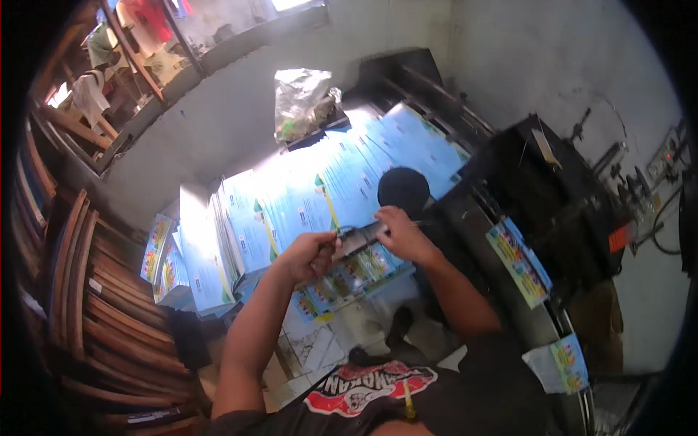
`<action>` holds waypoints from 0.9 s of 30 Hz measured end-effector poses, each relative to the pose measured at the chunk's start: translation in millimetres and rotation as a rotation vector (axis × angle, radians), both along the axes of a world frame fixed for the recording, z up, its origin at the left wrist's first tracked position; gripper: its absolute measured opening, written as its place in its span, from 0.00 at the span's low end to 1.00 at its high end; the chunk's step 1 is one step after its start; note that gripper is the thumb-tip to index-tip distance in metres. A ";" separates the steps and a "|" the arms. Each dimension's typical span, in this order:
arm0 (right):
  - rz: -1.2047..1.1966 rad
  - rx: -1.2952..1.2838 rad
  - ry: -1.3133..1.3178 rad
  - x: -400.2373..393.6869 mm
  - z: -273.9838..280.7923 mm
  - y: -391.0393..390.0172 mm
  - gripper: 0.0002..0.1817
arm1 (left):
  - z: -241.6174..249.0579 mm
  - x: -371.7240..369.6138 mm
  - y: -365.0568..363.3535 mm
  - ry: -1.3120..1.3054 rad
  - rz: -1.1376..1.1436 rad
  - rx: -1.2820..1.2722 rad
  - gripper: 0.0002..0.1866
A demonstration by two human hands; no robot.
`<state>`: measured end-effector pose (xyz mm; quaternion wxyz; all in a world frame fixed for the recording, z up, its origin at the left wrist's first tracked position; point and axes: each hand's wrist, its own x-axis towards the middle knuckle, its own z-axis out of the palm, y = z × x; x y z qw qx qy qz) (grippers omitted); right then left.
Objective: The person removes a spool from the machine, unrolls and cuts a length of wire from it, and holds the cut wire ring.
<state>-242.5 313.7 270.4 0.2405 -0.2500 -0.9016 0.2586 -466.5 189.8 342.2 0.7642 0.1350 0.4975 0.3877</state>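
My left hand (309, 256) and my right hand (402, 234) both grip a narrow dark bar-shaped object (360, 238), one hand at each end. They hold it above a printed blue sheet with a row of colourful pictures (349, 276). Behind the hands, stacks of blue printed sheets (320, 196) fan out across the work surface. A round black disc (403, 190) lies on the sheets just beyond my right hand. What exactly the bar is cannot be made out.
A black printing machine (538, 196) stands at the right, with printed leaflets (518, 263) on its edge. A crumpled plastic bag (302, 102) sits at the back. More leaflet piles (171, 269) lie left. Wooden slats (80, 291) fill the left side.
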 end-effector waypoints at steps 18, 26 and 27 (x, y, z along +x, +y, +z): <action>-0.391 -1.559 0.986 82.6 -41.6 -137.7 0.13 | -64.0 38.2 -14.9 0.195 -0.199 0.321 0.18; -0.684 -1.434 1.193 156.7 -40.9 -189.0 0.12 | -62.8 75.0 -40.0 0.036 -0.253 0.127 0.41; -0.680 -1.425 1.221 160.6 -38.6 -196.0 0.12 | -67.0 79.9 -47.2 0.031 -0.265 0.122 0.41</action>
